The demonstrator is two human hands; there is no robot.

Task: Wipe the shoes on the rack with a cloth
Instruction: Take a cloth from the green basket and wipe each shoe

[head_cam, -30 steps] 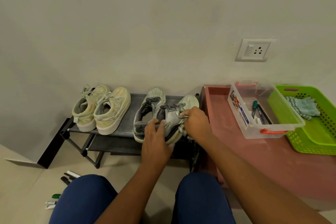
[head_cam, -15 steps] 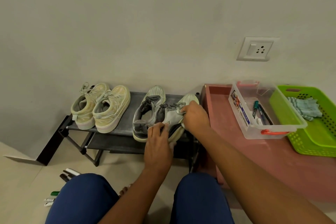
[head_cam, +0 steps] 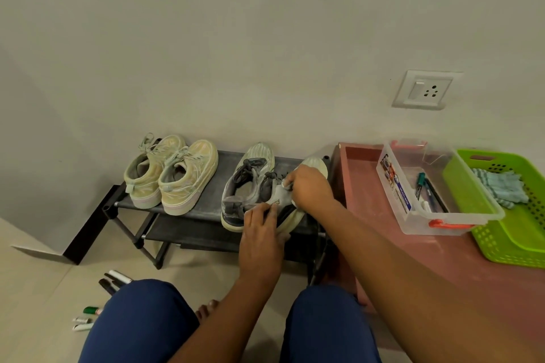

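Note:
A dark two-shelf rack (head_cam: 219,165) stands against the wall. On its left sits a pale yellow-green pair of sneakers (head_cam: 174,177). On its right one grey sneaker (head_cam: 246,186) stands flat. Its partner, the second grey sneaker (head_cam: 317,163), is tipped on its side at the rack's right end. My left hand (head_cam: 261,237) grips this shoe's heel. My right hand (head_cam: 309,190) curls over its upper by the laces, with something small and white at the fingertips. A pale blue striped cloth (head_cam: 501,190) lies in the green basket, away from both hands.
A pink low table (head_cam: 368,191) right of the rack carries a clear plastic box (head_cam: 413,212) with pens and a green basket (head_cam: 519,239). Markers (head_cam: 113,278) lie on the floor at lower left. A wall socket (head_cam: 423,90) is above the table. My knees fill the bottom.
The right grey sneaker has tipped further onto its side. My left hand slid back from the shoe's opening to its heel. My right hand stays on the upper.

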